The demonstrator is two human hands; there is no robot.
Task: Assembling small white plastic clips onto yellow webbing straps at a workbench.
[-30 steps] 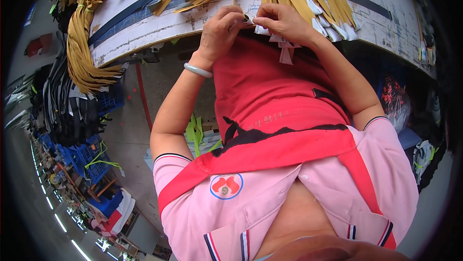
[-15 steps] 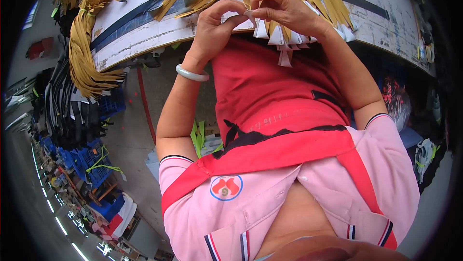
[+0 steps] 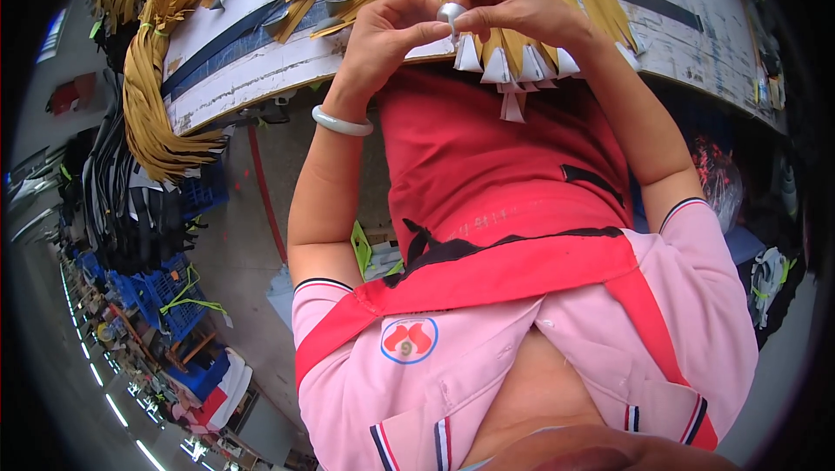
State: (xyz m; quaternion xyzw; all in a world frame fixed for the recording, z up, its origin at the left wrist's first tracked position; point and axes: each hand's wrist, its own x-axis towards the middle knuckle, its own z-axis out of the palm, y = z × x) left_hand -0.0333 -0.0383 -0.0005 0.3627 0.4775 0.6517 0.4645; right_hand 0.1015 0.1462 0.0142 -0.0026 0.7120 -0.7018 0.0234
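Both hands meet at the near edge of the table, at the silvery-white end (image 3: 451, 13) of a tan strip, which bends into a small loop. My left hand (image 3: 391, 34), below a pale bangle, pinches one side of the loop between thumb and fingers. From the other side my right hand (image 3: 520, 12) grips it with thumb and forefinger. Beside and under the right hand lie several tan strips (image 3: 602, 3), their folded white ends (image 3: 496, 67) hanging over the edge. More tan strips with grey ends (image 3: 378, 3) are spread out past my left hand.
The table (image 3: 252, 80) has a worn white top with dark tape across it. A tied bundle of tan strips (image 3: 143, 93) drapes over its left corner. Black strips (image 3: 122, 201) hang below, above blue crates (image 3: 178, 301). A clear bag (image 3: 718, 180) sits under the right side.
The silvery end has curled from a flat, drooping flap into a rounded loop. My right hand has risen slightly, and the left fingers have shifted a little around the strip's end.
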